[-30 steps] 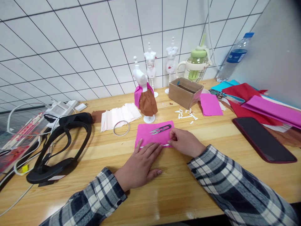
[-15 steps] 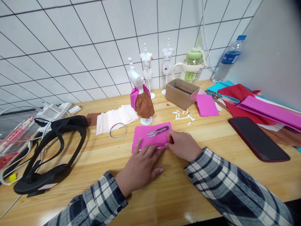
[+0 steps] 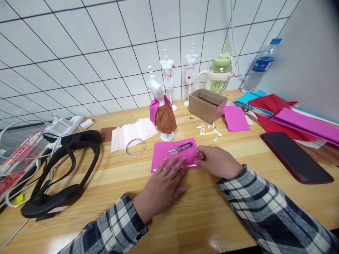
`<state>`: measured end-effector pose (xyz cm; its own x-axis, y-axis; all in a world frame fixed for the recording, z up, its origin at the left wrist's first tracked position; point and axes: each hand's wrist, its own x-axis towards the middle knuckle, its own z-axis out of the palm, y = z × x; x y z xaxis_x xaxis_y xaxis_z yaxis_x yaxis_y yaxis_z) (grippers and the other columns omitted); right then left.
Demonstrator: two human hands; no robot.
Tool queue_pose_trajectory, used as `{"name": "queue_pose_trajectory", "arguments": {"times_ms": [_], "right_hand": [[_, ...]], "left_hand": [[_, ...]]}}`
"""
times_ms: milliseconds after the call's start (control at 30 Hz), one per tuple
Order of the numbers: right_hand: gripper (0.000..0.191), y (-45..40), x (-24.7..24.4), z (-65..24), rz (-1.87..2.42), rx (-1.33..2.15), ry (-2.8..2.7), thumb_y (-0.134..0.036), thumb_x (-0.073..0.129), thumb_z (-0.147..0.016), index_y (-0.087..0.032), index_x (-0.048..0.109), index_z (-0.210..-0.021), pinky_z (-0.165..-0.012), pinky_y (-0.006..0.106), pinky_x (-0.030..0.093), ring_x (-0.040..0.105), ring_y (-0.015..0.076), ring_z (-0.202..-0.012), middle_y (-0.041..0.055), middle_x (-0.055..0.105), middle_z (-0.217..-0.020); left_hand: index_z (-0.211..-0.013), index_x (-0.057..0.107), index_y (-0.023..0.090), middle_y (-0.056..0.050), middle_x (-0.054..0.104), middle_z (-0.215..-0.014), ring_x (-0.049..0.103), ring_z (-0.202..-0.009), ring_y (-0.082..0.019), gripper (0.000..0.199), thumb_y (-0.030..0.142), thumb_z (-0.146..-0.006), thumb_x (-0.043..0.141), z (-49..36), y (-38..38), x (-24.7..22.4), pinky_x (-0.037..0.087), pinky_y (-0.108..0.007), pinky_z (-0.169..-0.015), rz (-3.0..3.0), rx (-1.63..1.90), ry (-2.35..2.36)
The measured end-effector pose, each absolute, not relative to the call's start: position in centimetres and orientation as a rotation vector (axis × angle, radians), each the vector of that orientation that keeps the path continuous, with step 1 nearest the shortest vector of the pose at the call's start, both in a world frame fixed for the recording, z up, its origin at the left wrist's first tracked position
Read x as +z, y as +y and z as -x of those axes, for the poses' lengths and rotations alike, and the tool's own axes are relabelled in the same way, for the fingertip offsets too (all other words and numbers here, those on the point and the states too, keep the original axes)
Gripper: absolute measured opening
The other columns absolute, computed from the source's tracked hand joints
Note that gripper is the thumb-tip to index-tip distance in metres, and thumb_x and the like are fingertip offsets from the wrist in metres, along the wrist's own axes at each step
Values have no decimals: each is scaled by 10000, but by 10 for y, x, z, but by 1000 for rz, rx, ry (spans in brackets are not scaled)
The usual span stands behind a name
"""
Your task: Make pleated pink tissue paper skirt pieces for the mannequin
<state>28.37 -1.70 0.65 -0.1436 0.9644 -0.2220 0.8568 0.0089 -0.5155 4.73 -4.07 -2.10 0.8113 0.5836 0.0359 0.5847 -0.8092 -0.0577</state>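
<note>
A pink sheet of cloth or crepe paper [image 3: 161, 151] lies flat in front of me, with a narrow white strip [image 3: 191, 165] along its near edge. My left hand [image 3: 164, 187] rests palm down, its spread fingers pressing on the near part of the sheet and on the strip. At the right end of the strip, the thumb and forefinger of my right hand [image 3: 215, 160] are pinched together, seemingly on the strip's end; the fingertips partly hide it. Thread snips [image 3: 181, 148] lie on the sheet just beyond my fingers.
Behind the sheet stands a dress form [image 3: 156, 90] with a brown skirt [image 3: 165, 120]. A metal ring [image 3: 135, 155] lies left, beside pale pleated material [image 3: 135, 134]. White scraps [image 3: 209, 131] lie before a cardboard box [image 3: 208, 109]. A phone [image 3: 296, 157] is right, a black headset [image 3: 63, 173] left.
My right hand has shifted slightly right along the sheet's near edge, baring more of the white strip. My left hand stays pressed on the sheet. The view has shifted a little.
</note>
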Motion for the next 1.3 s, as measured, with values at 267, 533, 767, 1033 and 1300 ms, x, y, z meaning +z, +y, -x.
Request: {"name": "queue_pose_trajectory", "arguments": {"times_ms": [267, 533, 767, 1033, 1300], "right_hand": [[90, -17, -1, -282, 1920, 646, -2205, -213, 616, -771, -225, 528, -790, -577, 254, 281, 553, 144, -689, -28, 639, -735], [239, -10, -3, -301, 2076, 599, -2216, -371, 697, -742, -222, 517, -790, -570, 264, 292, 557, 172, -693, 5, 639, -754], [219, -2, -8, -316, 2005, 843, -2133, -328, 702, -723, -225, 517, -781, -571, 235, 315, 537, 136, -666, -32, 616, -728], [181, 0, -11, -321, 1934, 933, -2074, -283, 674, -726, -224, 536, -829, -563, 235, 319, 540, 127, -644, -43, 607, -721], [387, -10, 0, -290, 2023, 653, -2117, -517, 697, -735, -230, 502, -907, -555, 270, 301, 605, 181, -705, -4, 648, -790]], "left_hand": [[-1470, 366, 232, -54, 318, -1565, 304, -1417, -293, 564, 502, -974, 361, -48, -40, -21, 207, -483, -1176, 2955, -4, -961], [-1482, 342, 248, -55, 334, -1556, 305, -1419, -279, 561, 500, -980, 350, -47, -41, -21, 205, -472, -1178, 2968, -8, -974], [-1492, 318, 239, -48, 300, -1574, 281, -1433, -278, 569, 493, -985, 339, -48, -42, -20, 192, -466, -1182, 2975, 4, -974], [-1509, 272, 238, -57, 303, -1573, 269, -1439, -282, 581, 475, -985, 354, -48, -41, -20, 185, -490, -1179, 3013, 23, -1004], [-1537, 145, 217, -106, 213, -1596, 221, -1462, -287, 691, 534, -963, 364, -46, -42, -17, 177, -533, -1169, 3091, 72, -982]]}}
